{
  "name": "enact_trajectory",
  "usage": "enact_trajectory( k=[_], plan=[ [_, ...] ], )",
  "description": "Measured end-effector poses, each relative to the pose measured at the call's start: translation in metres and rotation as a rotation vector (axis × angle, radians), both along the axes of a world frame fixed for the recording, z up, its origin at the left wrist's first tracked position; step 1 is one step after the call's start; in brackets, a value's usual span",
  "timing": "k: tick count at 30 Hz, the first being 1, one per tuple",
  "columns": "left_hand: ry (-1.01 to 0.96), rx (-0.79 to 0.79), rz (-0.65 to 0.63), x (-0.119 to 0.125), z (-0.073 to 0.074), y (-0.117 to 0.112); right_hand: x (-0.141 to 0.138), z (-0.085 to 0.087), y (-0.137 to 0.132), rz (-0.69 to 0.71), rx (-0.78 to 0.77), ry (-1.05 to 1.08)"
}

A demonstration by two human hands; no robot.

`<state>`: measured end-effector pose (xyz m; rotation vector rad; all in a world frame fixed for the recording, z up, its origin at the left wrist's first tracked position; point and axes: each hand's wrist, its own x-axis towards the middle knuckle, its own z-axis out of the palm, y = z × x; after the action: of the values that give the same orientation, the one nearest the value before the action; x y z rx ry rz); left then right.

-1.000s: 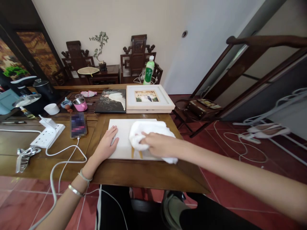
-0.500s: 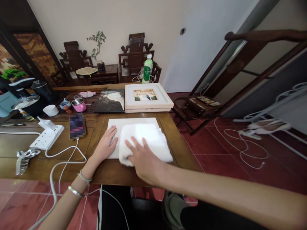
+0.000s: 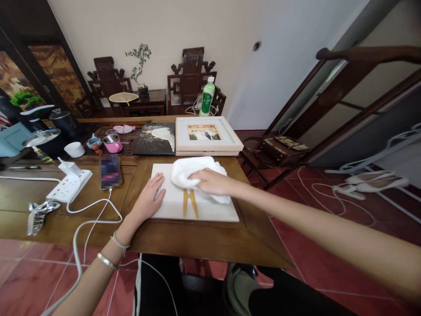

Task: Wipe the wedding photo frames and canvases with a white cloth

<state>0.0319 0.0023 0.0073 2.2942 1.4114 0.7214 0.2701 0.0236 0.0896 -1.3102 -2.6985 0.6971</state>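
A white flat board (image 3: 213,210) lies on the wooden table, with a yellow-gold bracket-like figure (image 3: 190,204) showing on its lower middle. My left hand (image 3: 151,193) rests on the board's left edge, fingers stretched out and holding nothing. Bunched over the board's upper part is a fluffy white towel (image 3: 184,169). My right hand (image 3: 210,181) grips the towel from its near side, and some fingertips are hidden in its folds. Whatever part of the board lies under the towel is hidden.
Behind the board sit a framed photo (image 3: 226,131) and a dark picture panel (image 3: 144,140); a green bottle (image 3: 207,97) stands beyond. To the left are a phone (image 3: 110,172), a power strip (image 3: 69,186), cables, a claw clip (image 3: 40,215) and a pink cup (image 3: 112,143).
My right hand has pushed the towel away from me, up the board, and now grips it rather than lying on top. The yellow-gold figure has come into view. My left hand stays on the board.
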Motion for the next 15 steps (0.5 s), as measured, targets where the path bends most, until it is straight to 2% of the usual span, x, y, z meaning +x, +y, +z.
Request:
enact_trajectory(
  k=[4, 7, 11, 15],
  plan=[
    [-0.023, 0.003, 0.007, 0.000, -0.001, 0.000, -0.012, 0.003, 0.034, -0.026, 0.077, -0.042],
    [-0.020, 0.007, 0.002, 0.000, -0.002, 0.001, -0.033, 0.003, 0.036, -0.005, 0.086, -0.099],
    [-0.038, 0.013, -0.015, 0.000, -0.003, 0.002, -0.053, -0.008, 0.007, 0.041, 0.132, -0.172],
    [-0.034, 0.002, 0.000, -0.001, -0.004, 0.002, -0.053, -0.016, -0.048, 0.090, 0.167, -0.306]
  ],
)
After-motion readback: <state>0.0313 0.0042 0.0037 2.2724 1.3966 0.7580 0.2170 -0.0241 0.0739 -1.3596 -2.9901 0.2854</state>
